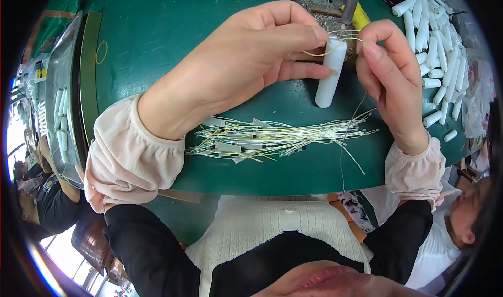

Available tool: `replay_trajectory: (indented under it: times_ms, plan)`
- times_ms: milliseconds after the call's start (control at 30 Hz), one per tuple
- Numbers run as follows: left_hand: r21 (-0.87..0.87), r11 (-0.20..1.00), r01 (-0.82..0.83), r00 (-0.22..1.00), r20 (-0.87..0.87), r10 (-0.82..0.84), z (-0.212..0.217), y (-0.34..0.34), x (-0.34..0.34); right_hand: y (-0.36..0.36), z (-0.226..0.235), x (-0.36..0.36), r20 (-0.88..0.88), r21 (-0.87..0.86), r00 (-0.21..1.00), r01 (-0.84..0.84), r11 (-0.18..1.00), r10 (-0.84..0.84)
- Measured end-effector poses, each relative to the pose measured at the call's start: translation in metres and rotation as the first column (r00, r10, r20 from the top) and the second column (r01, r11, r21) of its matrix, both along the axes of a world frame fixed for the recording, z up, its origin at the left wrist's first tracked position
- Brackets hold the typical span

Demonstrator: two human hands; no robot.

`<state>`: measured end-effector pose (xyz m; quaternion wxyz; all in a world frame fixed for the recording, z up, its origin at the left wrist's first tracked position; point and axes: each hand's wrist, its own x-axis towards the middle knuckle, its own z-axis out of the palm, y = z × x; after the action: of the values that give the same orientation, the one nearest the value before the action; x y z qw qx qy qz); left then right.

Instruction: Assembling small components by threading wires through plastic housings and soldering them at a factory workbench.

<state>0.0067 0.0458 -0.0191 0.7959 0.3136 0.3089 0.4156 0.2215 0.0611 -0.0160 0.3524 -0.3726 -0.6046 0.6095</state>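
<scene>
A white cylindrical battery cell (327, 87) stands slightly tilted between my hands. My left hand (257, 56) is closed, its thumb and forefinger pinching a thin wire (320, 54) by the cell's top, while a lower fingertip presses against the cell's side. From the right, my right hand (390, 69) pinches thin pale wire (352, 37) that reaches across the cell's top end. The tip of a soldering iron (347, 15) points down at that end, touching or almost touching it. Below the cell lies a bundle of thin wires with small circuit boards (283, 137).
White cylindrical cells (437, 51) are heaped at the right. A yellow sponge (360, 18) sits behind the iron. At the left, a metal tray (55, 98) holds more cells, near a rubber band (101, 52). Other people sit at both sides.
</scene>
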Motion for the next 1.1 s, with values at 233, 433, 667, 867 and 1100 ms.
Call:
replay_trajectory:
  times_ms: [233, 433, 667, 867, 1100]
  plan:
    - [0.006, 1.000, 0.001, 0.996, 0.086, -0.001, -0.002, 0.001, -0.001, 0.001, -0.002, 0.000, -0.012, 0.018, 1.000, -0.005, 1.000, 0.005]
    - [0.022, 1.000, -0.005, 0.997, 0.078, 0.003, -0.002, 0.001, -0.001, 0.002, -0.003, 0.001, -0.035, 0.031, 0.999, -0.016, 0.999, 0.017]
    - [0.021, 0.999, 0.029, 1.000, 0.007, -0.029, 0.002, -0.002, -0.001, 0.001, 0.001, 0.000, -0.041, -0.021, 0.996, -0.084, 0.996, 0.083]
    - [0.051, 0.998, 0.043, 0.997, -0.074, -0.039, 0.004, -0.005, 0.000, -0.004, -0.001, 0.001, -0.016, -0.026, 0.996, -0.091, 0.995, 0.091]
    - [0.061, 0.995, 0.075, 0.995, -0.077, -0.070, 0.007, -0.007, 0.001, -0.004, 0.006, 0.005, -0.002, 0.018, 0.996, -0.084, 0.996, 0.084]
